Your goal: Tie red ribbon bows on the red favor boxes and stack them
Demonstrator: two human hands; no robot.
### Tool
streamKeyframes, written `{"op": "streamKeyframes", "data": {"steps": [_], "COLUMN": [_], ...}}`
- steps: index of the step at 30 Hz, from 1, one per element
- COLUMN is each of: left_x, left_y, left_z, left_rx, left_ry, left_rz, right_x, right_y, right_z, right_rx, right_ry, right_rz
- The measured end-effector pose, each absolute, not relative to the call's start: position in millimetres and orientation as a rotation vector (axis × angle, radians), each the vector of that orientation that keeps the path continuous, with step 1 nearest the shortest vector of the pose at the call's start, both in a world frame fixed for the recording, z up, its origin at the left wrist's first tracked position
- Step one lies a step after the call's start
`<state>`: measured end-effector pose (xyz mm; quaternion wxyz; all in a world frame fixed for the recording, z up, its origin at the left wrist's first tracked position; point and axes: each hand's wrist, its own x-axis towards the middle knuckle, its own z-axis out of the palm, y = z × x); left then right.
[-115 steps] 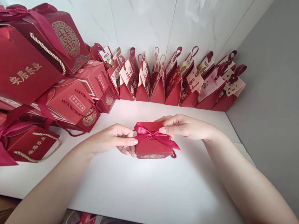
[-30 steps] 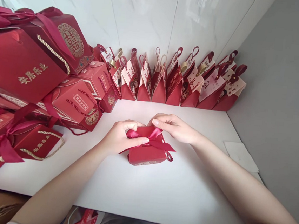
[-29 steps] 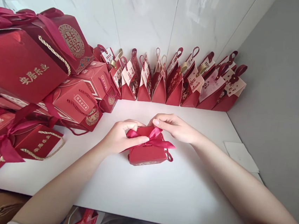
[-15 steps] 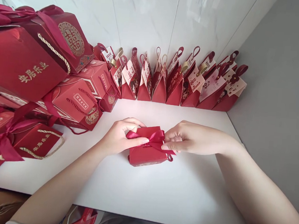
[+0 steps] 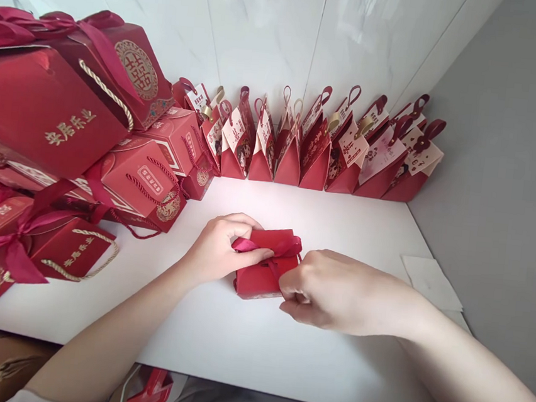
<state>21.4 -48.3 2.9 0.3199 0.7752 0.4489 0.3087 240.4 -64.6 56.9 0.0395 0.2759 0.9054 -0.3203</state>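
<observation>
A small red gift box (image 5: pixel 264 283) lies on the white table (image 5: pixel 216 341) with a magenta ribbon bow (image 5: pixel 287 247) on its top. My left hand (image 5: pixel 225 247) is closed at the box's left side, its thumb pressing the ribbon on the lid and its fingers behind the far left corner. At the box's right front corner is my right hand (image 5: pixel 311 290), its fingers curled together. What those fingers hold, if anything, is hidden.
Large red gift boxes (image 5: pixel 68 112) with ribbons and cord handles are stacked at the left. Small red bags (image 5: pixel 288 162) stand in a row along the tiled wall. White sheets (image 5: pixel 431 283) lie at the right edge. An open cardboard box (image 5: pixel 10 359) is at lower left.
My right hand has moved down and towards me from the bow to the box's front right corner, its fingers now curled. The white sheets have come into sight. The view has shifted slightly.
</observation>
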Motion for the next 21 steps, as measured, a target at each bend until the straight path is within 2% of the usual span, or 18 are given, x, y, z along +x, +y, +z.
{"op": "streamKeyframes", "data": {"steps": [4, 6, 11, 13, 16, 21], "left_x": [12, 2, -16, -16, -14, -14], "left_y": [-43, -40, -41, -44, -45, -34], "left_z": [6, 10, 24, 28, 28, 17], "left_rx": [1.849, 1.795, 1.847, 1.855, 1.906, 1.923], "left_ry": [1.074, 0.994, 1.069, 1.12, 1.101, 1.056], "left_rz": [0.786, 0.71, 0.176, 0.044, 0.073, 0.342], "right_x": [251, 260, 288, 294, 292, 274], "right_y": [-63, -59, -47, -43, -37, -15], "right_z": [69, 76, 80, 71, 52, 22], "right_rx": [0.832, 0.921, 1.296, 1.385, 1.416, 1.287], "right_ry": [2.614, 2.587, 2.567, 2.56, 2.55, 2.643], "right_rz": [-1.09, -1.038, -0.698, -0.668, -0.811, -1.185]}}
